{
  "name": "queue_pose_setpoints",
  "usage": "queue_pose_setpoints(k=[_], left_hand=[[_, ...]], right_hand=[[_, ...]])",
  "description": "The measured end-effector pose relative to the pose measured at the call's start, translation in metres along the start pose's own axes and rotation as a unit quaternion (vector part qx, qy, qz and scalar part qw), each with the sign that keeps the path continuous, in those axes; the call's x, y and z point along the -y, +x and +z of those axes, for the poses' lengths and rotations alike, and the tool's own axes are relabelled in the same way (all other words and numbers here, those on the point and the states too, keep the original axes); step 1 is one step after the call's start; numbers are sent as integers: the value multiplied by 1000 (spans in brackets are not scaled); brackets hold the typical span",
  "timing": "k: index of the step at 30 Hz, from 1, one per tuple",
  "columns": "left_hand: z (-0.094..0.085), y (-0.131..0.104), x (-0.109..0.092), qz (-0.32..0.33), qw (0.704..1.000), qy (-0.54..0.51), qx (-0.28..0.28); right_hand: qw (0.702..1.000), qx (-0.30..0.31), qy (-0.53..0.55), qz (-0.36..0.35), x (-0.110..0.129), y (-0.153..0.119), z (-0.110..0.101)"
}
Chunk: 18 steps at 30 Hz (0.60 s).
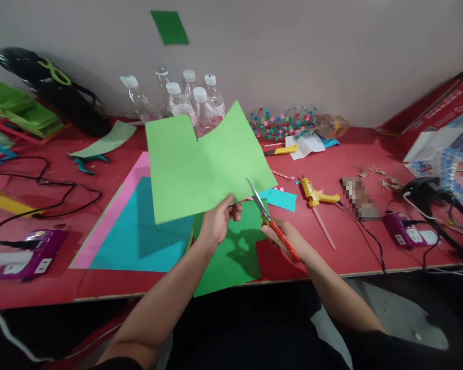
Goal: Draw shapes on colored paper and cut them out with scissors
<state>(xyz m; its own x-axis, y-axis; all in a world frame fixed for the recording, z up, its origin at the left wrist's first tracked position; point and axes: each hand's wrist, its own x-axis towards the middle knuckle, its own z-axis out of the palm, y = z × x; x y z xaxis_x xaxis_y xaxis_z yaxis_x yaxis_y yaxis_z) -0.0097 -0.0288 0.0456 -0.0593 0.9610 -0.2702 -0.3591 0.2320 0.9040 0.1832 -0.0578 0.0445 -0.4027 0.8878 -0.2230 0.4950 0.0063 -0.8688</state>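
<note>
My left hand (219,222) pinches the lower edge of a light green paper sheet (204,169), which is raised above the table. A notch with a curved side is cut out of the sheet's top edge. In my right hand (283,236) is a pair of scissors (280,237) with red handles, gripped by the handles. Its blades point up and left, at the sheet's lower right edge; whether they touch the paper I cannot tell. Beneath lie a darker green sheet (227,267), a blue sheet (139,231) and a pink sheet (100,226).
Several clear plastic bottles (204,108) stand by the wall. A yellow glue gun (316,195), a yellow cutter knife (285,150) and a blue paper strip (281,199) lie rightward. Purple power strips (34,252) with cables sit at both sides. A black bottle (57,92) leans back left.
</note>
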Motion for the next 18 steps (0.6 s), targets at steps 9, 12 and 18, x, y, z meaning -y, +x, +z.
queue_pose_setpoints(k=[9, 12, 18], left_hand=[[4, -9, 2, 72, 985, 155, 25], [11, -12, -2, 82, 981, 174, 32], [10, -11, -3, 46, 981, 184, 41]], right_hand=[[998, 16, -58, -4, 11, -2, 0], [999, 7, -46, -11, 12, -2, 1], [999, -34, -10, 2, 5, -1, 10]])
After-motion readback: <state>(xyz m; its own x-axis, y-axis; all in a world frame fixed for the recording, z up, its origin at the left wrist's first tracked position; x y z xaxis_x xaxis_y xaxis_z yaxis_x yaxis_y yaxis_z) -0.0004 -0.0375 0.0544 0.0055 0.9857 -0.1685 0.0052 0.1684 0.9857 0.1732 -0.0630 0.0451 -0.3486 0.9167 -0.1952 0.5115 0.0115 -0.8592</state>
